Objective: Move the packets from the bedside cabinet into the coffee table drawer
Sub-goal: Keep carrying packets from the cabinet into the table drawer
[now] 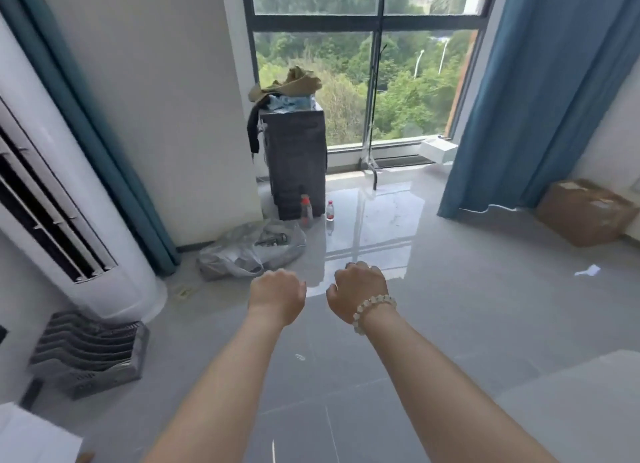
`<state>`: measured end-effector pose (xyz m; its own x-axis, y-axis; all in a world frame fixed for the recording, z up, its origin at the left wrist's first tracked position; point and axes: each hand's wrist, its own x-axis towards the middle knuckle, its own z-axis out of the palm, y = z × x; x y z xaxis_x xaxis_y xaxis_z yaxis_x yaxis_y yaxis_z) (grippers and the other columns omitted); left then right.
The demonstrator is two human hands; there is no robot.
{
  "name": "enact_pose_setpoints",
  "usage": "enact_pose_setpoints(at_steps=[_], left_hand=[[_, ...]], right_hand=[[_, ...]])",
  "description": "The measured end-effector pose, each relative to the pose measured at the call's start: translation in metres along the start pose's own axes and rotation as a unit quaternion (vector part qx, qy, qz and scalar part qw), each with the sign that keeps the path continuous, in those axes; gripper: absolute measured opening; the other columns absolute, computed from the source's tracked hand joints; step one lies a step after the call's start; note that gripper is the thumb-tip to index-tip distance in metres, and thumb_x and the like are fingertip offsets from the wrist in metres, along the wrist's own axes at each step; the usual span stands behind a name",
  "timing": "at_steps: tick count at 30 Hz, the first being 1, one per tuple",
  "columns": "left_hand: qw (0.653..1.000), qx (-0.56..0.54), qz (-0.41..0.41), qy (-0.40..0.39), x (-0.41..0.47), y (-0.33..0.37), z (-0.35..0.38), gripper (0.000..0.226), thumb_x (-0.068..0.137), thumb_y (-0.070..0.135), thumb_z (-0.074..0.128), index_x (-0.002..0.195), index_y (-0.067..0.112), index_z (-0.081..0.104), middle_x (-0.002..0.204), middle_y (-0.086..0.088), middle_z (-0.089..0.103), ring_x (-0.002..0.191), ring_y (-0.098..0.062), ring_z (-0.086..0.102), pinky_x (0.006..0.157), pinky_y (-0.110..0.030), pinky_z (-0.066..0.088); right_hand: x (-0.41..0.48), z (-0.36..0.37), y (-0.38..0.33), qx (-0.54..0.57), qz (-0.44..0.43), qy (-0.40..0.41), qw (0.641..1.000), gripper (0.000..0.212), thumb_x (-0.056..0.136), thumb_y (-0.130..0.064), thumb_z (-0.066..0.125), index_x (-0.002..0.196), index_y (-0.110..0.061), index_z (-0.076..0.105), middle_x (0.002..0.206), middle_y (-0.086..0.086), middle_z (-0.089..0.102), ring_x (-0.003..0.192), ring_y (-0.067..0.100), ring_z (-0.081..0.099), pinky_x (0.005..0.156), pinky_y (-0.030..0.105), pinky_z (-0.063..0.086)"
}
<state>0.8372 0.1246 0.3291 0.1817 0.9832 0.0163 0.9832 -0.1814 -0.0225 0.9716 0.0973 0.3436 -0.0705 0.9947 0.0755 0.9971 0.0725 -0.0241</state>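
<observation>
Both my arms reach forward over the grey tiled floor. My left hand (277,294) hangs with its fingers curled down and I see nothing in it. My right hand (358,291), with a bead bracelet on the wrist, is likewise curled and looks empty. The fingertips of both hands are hidden behind the backs of the hands. No packets, bedside cabinet or coffee table drawer show in this view.
A dark cabinet (294,158) with clothes piled on top stands by the window. Two bottles (306,211) and a plastic bag (252,249) lie on the floor before it. A white standing air conditioner (69,220) is at left, a cardboard box (585,211) at right.
</observation>
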Motion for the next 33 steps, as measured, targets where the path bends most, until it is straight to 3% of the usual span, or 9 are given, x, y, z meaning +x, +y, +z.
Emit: enact_pose_setpoints(at_steps=[10, 21, 30, 33], left_hand=[[0.984, -0.042, -0.171, 0.005, -0.015, -0.134, 0.009, 0.043, 0.101, 0.035, 0.029, 0.106, 0.006, 0.061, 0.112, -0.011, 0.062, 0.107, -0.029, 0.057, 0.082, -0.034, 0.043], [0.923, -0.024, -0.383, 0.014, -0.065, -0.247, 0.014, 0.044, 0.101, 0.033, 0.028, 0.105, 0.006, 0.063, 0.110, -0.012, 0.064, 0.103, -0.030, 0.058, 0.079, -0.034, 0.046], [0.882, 0.026, -0.471, 0.008, -0.071, -0.301, 0.004, 0.043, 0.101, 0.035, 0.028, 0.104, 0.008, 0.061, 0.107, -0.010, 0.064, 0.099, -0.029, 0.060, 0.073, -0.031, 0.043], [0.870, 0.034, -0.492, 0.001, -0.077, -0.315, 0.008, 0.043, 0.101, 0.034, 0.028, 0.102, 0.008, 0.061, 0.104, -0.010, 0.065, 0.096, -0.029, 0.061, 0.067, -0.029, 0.038]], right_hand=[[0.072, 0.014, -0.129, 0.020, -0.175, -0.002, 0.984, 0.038, 0.095, -0.030, 0.036, 0.106, -0.011, 0.067, 0.109, 0.007, 0.063, 0.107, 0.022, 0.054, 0.090, 0.034, 0.039], [0.106, 0.022, -0.266, 0.043, -0.379, -0.027, 0.924, 0.037, 0.096, -0.028, 0.033, 0.101, -0.010, 0.065, 0.107, 0.009, 0.064, 0.103, 0.025, 0.055, 0.086, 0.035, 0.039], [0.144, 0.020, -0.346, 0.065, -0.484, -0.039, 0.872, 0.036, 0.097, -0.027, 0.032, 0.097, -0.010, 0.064, 0.104, 0.007, 0.063, 0.101, 0.025, 0.055, 0.077, 0.031, 0.035], [0.147, 0.022, -0.374, 0.075, -0.515, -0.048, 0.853, 0.037, 0.097, -0.026, 0.032, 0.099, -0.009, 0.065, 0.106, 0.008, 0.063, 0.103, 0.025, 0.054, 0.082, 0.032, 0.038]])
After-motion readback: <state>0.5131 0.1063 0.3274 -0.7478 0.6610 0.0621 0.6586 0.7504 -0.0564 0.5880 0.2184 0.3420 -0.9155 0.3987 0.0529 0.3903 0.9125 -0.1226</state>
